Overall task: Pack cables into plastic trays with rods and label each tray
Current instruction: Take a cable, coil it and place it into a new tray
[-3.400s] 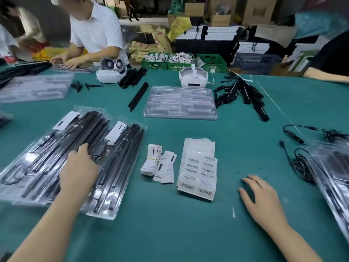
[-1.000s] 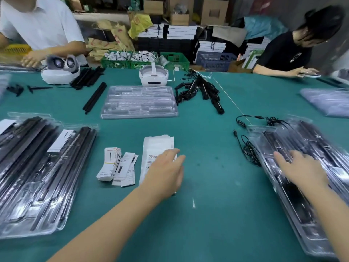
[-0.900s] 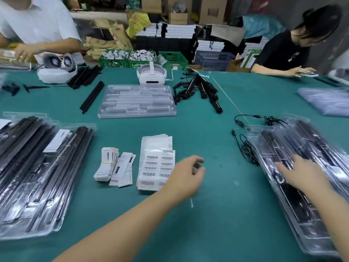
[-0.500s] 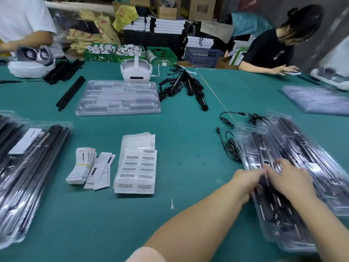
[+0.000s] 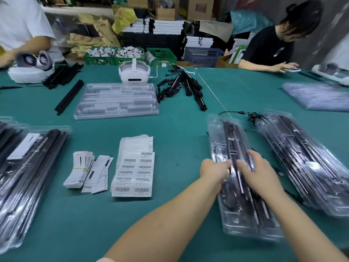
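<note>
Hands meet on a clear plastic tray (image 5: 243, 186) of black rods lying on the green desk (image 5: 179, 129): the left hand (image 5: 214, 171) holds its near-left edge, grip curled, while the right hand (image 5: 258, 173) rests flat on top, beside a tray stack (image 5: 306, 161).

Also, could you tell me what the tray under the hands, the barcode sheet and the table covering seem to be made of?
Tray: thin clear plastic, glossy; it shows highlights, and dark rods show through it. Barcode sheet: white paper, probably stickers on backing; matte, printed in a grid. Table covering: green and matte, with no glare, possibly felt or a rubber mat; the weave is too fine to tell.
</note>
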{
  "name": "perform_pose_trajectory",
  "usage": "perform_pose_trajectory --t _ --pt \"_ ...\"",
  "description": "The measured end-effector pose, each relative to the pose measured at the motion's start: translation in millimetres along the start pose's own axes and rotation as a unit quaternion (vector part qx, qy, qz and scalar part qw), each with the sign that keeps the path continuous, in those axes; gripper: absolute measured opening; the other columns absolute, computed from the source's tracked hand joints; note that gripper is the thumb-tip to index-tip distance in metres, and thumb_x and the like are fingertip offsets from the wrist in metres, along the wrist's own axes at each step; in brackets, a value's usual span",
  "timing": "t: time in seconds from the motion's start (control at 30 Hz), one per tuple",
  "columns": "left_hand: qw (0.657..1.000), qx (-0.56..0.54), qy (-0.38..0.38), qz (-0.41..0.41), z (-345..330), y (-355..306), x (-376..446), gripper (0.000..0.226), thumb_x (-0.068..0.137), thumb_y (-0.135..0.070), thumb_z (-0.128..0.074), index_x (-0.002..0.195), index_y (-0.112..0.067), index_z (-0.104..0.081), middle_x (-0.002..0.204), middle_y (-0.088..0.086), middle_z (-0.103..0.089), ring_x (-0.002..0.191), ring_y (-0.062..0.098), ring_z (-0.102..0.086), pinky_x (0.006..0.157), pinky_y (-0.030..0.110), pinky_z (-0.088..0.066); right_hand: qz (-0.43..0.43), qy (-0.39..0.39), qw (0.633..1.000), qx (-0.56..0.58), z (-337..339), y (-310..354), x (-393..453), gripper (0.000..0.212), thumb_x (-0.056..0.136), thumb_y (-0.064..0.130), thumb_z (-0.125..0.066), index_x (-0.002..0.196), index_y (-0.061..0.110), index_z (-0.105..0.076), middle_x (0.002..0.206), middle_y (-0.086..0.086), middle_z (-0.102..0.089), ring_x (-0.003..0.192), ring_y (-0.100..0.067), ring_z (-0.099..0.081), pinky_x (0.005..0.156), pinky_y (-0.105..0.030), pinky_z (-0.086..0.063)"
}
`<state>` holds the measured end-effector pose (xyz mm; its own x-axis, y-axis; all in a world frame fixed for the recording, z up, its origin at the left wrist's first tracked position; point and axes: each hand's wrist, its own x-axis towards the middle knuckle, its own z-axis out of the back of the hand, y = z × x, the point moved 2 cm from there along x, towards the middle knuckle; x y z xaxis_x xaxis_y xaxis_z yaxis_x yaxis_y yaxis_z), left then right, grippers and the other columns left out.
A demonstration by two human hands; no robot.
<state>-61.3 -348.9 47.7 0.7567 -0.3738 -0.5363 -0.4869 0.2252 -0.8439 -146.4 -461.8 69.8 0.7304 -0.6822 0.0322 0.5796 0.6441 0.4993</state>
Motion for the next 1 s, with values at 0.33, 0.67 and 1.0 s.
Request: perform_pose_trajectory --t 0.33,0.67,1.0 --pt "0.998 -0.038 -0.05 -0.025 99.9 -2.7 11.3 0.049 0.082 -0.024 -0.081 0.114 0.008 -0.061 0.11 0.024 -0.069 0.102 0.039 -0.068 0.094 0.052 -0.055 0.046 0.078 0.991 0.095 -38.6 70.3 -7.9 0.086 0.086 0.055 -0.067 0.154 0.02 -0.027 0.158 -0.005 -0.032 0.143 -0.022 -0.034 0.113 -0.04 -0.032" --pt "0.992 -0.069 0.028 -0.101 111.9 -18.0 -2.5 0.034 0.087 -0.024 -0.076 0.116 -0.008 -0.066 0.106 0.013 -0.074 0.1 0.033 -0.071 0.092 0.054 -0.055 -0.135 0.161 0.897 0.39 -37.7 60.1 -3.2 0.126 0.042 0.069 -0.088 0.145 0.013 -0.043 0.139 -0.011 -0.057 0.12 -0.027 -0.058 0.104 -0.042 -0.044" --pt "0.981 -0.042 0.084 -0.171 141.6 -106.4 -37.6 0.035 0.091 -0.027 -0.072 0.11 0.001 -0.065 0.085 0.004 -0.076 0.065 0.011 -0.07 0.062 0.026 -0.057 0.028 0.226 0.88 0.416 40.3 125.8 13.1 0.045 0.089 0.046 -0.064 0.122 0.016 -0.062 0.102 -0.002 -0.074 0.092 -0.019 -0.07 0.082 -0.032 -0.057"
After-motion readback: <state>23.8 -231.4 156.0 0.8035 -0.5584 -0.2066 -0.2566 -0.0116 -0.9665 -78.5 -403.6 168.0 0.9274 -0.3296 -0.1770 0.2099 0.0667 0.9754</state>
